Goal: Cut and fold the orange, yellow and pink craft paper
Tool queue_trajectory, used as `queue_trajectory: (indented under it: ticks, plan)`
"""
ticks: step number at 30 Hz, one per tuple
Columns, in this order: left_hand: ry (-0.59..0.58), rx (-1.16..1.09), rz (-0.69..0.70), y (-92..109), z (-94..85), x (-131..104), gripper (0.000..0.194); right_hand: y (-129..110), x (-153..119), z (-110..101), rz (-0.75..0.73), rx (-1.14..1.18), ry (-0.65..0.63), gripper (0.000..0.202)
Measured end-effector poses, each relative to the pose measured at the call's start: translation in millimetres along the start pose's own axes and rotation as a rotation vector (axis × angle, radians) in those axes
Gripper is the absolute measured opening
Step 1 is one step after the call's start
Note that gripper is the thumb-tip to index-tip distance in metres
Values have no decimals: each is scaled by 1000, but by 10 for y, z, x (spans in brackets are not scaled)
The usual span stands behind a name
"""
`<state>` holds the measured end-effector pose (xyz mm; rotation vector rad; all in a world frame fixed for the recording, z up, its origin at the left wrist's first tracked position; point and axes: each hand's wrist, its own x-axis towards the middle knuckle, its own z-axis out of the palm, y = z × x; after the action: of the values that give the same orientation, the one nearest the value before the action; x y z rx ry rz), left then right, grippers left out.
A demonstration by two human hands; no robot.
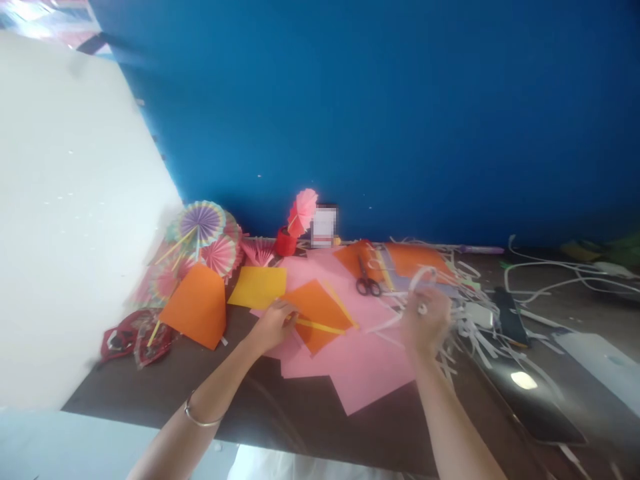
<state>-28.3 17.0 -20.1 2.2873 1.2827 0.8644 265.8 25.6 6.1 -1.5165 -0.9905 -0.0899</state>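
Observation:
My left hand (274,327) is closed at the left corner of an orange paper sheet (311,303), its fingertips on the end of a yellow strip (320,326) that crosses the sheet. Under that sheet lie overlapping pink papers (345,383). Over their right side my right hand (427,320), smeared by motion, is closed with a curled white strip (423,277) sticking up from its fingers. Black-handled scissors (369,287) rest between the hands, farther back. A yellow sheet (257,287) and another orange sheet (197,307) are to the left.
Folded paper fans (203,223) lean in the left corner, and a pink fan (303,212) stands in a red holder (285,242). Tangled white strips (480,340) litter the right side, near a dark phone (535,407) and a white cable (550,267). A blue wall (375,120) rises behind.

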Motion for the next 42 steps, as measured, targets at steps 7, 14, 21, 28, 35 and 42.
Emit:
queue_trajectory:
  ticks: [7,14,21,28,35,42]
  plan:
    - [18,31,15,-49,45,9,18,9,25,53,386,553,-83,36]
    - [13,33,22,-53,64,6,20,10,52,28,492,810,-335,33]
    - [50,-23,12,47,-2,-29,29,-44,-138,159,495,831,-693,31]
    - [-38,-65,139,140,58,-55,33,-393,-521,138,619,939,-985,31]
    - [-58,-45,143,185,74,-67,22,-520,-582,40,595,864,-1048,33]
    - [182,-429,-195,242,149,-30,40,-588,-635,17,539,816,-1181,20]
